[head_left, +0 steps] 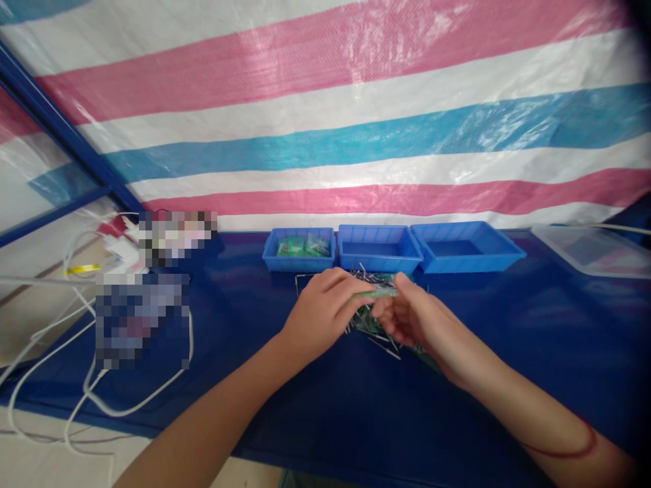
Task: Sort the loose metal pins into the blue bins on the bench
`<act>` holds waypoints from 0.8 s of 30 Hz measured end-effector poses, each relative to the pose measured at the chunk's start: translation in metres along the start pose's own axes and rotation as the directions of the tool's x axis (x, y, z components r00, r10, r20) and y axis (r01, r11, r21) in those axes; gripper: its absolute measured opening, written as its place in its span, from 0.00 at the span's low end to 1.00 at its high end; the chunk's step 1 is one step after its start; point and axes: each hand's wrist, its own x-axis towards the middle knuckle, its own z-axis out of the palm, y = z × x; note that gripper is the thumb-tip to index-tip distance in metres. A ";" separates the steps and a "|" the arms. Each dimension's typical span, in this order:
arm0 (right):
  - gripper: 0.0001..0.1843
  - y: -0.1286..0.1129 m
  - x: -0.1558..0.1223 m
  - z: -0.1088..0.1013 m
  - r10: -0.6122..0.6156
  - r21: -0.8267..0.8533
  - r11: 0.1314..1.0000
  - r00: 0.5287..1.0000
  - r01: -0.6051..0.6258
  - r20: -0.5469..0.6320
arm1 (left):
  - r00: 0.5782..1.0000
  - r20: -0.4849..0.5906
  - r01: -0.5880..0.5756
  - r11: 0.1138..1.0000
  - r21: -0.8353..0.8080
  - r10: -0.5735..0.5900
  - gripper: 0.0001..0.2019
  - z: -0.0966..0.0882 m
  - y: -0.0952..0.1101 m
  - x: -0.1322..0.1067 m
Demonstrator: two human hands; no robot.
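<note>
Between my two hands is a small, flat, clear packet with green on it [379,293]. My left hand [325,305] pinches its left end between thumb and fingers. At the other end, my right hand [411,308] has its thumb on the packet and its fingers curled below. Under both hands lies a heap of thin metal pieces [379,335], pin-like and loose, with some green bits among them. Part of the heap is hidden by my hands, and what the packet holds is too small to make out.
Along the back stand a blue bin [299,263] with green packets [291,246], a second blue bin [380,261] and a wider third one [468,261]. A translucent lid [593,251] lies at right. White cables [137,412] loop over the blue table's [224,379] left side.
</note>
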 end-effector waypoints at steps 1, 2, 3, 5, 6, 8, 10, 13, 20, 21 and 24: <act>0.27 0.000 0.002 0.000 0.051 0.097 0.994 0.998 -0.053 0.023 | 0.997 0.026 -0.075 0.996 0.041 0.074 0.09 0.000 0.002 -0.001; 0.25 0.001 0.003 0.000 0.079 0.174 0.981 0.996 -0.084 0.033 | 0.991 0.045 -0.129 0.989 0.069 0.126 0.09 0.000 0.004 -0.001; 0.22 0.001 0.004 -0.001 0.089 0.229 0.969 0.995 -0.095 0.034 | 0.986 0.056 -0.162 0.983 0.082 0.157 0.09 -0.001 0.005 -0.002; 0.19 0.001 0.005 -0.002 0.068 0.265 0.962 0.997 -0.071 0.023 | 0.986 0.047 -0.159 0.986 0.048 0.157 0.14 -0.002 0.004 -0.003; 0.18 0.001 0.006 -0.003 0.038 0.247 0.968 0.999 -0.038 0.006 | 0.993 0.020 -0.116 0.993 0.004 0.116 0.20 -0.002 0.003 -0.003; 0.17 0.002 0.006 -0.006 -0.058 0.140 0.988 0.998 0.062 -0.033 | 0.999 -0.025 0.040 0.990 -0.135 -0.044 0.29 -0.001 0.001 -0.003; 0.16 0.004 0.007 -0.008 -0.199 -0.036 0.980 0.979 0.197 -0.053 | 0.975 0.041 0.222 0.936 -0.275 -0.219 0.29 0.002 -0.001 -0.003; 0.16 0.006 0.006 -0.008 -0.383 -0.321 0.877 0.923 0.358 -0.017 | 0.921 0.211 0.380 0.868 -0.320 -0.326 0.19 0.007 -0.001 -0.002; 0.18 0.000 0.007 -0.015 -0.387 -0.319 0.889 0.911 0.327 -0.143 | 0.857 -0.211 0.396 0.863 -0.314 -0.470 0.18 -0.041 -0.039 0.022; 0.18 -0.002 0.008 -0.018 -0.379 -0.283 0.903 0.910 0.324 -0.166 | 0.823 -0.279 0.418 0.860 -0.294 -0.495 0.22 -0.053 -0.050 0.027; 0.17 -0.007 0.010 -0.028 -0.379 -0.241 0.912 0.906 0.332 -0.186 | 0.783 -0.330 0.526 0.845 -0.100 -0.527 0.29 -0.080 -0.080 0.038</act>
